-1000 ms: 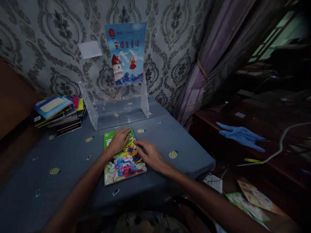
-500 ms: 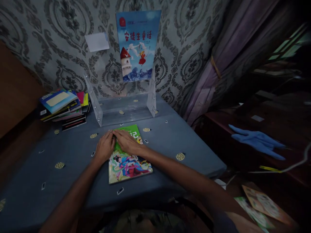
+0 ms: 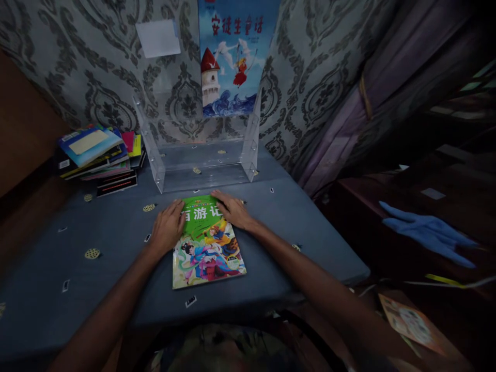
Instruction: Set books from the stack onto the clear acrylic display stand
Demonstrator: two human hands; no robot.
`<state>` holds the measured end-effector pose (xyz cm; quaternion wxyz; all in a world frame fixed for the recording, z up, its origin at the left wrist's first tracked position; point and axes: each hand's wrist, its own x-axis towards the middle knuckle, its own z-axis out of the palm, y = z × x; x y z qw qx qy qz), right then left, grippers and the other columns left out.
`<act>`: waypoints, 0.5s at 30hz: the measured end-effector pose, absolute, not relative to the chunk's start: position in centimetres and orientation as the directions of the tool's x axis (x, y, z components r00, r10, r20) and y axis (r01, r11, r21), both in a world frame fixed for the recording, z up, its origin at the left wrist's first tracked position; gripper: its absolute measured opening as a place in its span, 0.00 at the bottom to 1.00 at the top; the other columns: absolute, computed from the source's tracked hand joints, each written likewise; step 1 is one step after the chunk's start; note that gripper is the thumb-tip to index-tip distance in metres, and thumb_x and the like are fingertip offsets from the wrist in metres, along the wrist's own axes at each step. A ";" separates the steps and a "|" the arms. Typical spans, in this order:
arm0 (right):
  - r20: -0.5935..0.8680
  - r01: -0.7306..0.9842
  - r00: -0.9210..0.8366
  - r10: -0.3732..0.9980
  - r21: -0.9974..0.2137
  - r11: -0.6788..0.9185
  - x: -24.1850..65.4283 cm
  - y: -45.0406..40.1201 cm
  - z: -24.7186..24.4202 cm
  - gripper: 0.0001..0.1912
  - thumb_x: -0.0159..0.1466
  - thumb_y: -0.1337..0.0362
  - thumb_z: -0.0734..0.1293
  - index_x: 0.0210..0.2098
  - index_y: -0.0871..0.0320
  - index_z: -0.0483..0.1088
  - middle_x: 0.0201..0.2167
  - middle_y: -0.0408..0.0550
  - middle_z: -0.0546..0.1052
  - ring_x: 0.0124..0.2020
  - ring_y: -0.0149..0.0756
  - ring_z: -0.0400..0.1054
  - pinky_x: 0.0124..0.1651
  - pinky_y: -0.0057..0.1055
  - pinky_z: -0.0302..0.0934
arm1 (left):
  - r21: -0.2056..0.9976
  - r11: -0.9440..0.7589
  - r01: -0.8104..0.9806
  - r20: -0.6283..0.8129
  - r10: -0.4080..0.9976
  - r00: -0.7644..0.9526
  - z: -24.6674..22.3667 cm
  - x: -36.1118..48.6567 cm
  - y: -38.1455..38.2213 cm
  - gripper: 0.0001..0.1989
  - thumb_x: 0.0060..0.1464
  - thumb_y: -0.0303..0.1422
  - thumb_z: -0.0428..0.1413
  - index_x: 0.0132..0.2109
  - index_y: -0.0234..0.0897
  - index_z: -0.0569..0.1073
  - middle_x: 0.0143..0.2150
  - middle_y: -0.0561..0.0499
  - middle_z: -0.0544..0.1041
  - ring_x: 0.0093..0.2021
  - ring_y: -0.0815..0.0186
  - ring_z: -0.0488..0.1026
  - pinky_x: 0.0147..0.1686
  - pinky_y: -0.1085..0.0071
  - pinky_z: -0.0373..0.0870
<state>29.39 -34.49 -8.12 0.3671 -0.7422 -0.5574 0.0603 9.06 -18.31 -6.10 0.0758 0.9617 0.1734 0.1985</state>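
- The work in hand looks like handling or squaring up the book, which lies flat, cover up, on the blue tablecloth, in front of the clear stand and apart from it.
- Any lift from here would likely call for fingertips worked under the edges; a slide would need only even pressure from both sides.
- The left hand lies palm down at the book's upper left edge, fingers pointing away from the person, the forearm coming in from the lower left.
- The right hand lies low over the upper right corner, fingers angled inward across it, its forearm slanting in from the lower right.
- Both hands look open, fingers extended, neither closed round the book; how firmly they press cannot be told.
- A blue picture book is upright at the stand, and a book stack sits to its left.
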 end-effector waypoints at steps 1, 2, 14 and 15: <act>0.324 0.750 0.378 0.868 -0.656 -0.082 29.8 -34.5 -8.3 0.24 0.70 0.66 0.58 0.64 0.55 0.66 0.64 0.52 0.71 0.66 0.42 0.63 0.68 0.49 0.57 | 0.214 -0.930 0.298 0.351 0.357 0.866 -6.1 9.1 -18.3 0.23 0.67 0.35 0.42 0.61 0.31 0.70 0.64 0.38 0.72 0.64 0.52 0.69 0.61 0.51 0.67; 0.325 0.711 0.385 0.864 -0.701 -0.053 30.2 -34.5 -8.4 0.23 0.70 0.65 0.58 0.63 0.54 0.67 0.62 0.51 0.72 0.65 0.42 0.65 0.67 0.48 0.58 | 0.211 -0.933 0.291 0.345 0.349 0.871 -6.0 9.0 -18.2 0.23 0.67 0.36 0.42 0.61 0.30 0.70 0.64 0.38 0.72 0.64 0.52 0.69 0.62 0.51 0.67; 0.268 0.308 0.452 0.851 -0.942 0.134 32.3 -34.0 -8.3 0.19 0.72 0.59 0.60 0.60 0.55 0.69 0.56 0.49 0.78 0.60 0.38 0.69 0.69 0.46 0.54 | 0.066 -0.980 0.189 0.142 0.196 0.970 -4.7 10.7 -18.3 0.28 0.70 0.42 0.40 0.68 0.31 0.62 0.72 0.38 0.59 0.73 0.54 0.55 0.68 0.50 0.55; 0.269 0.306 0.450 0.852 -0.942 0.135 32.3 -34.0 -8.3 0.19 0.72 0.59 0.60 0.60 0.56 0.69 0.56 0.50 0.78 0.60 0.38 0.69 0.69 0.46 0.54 | 0.066 -0.986 0.155 0.122 0.162 0.979 -4.5 11.1 -18.6 0.28 0.70 0.43 0.40 0.69 0.31 0.61 0.72 0.39 0.59 0.73 0.55 0.54 0.68 0.50 0.54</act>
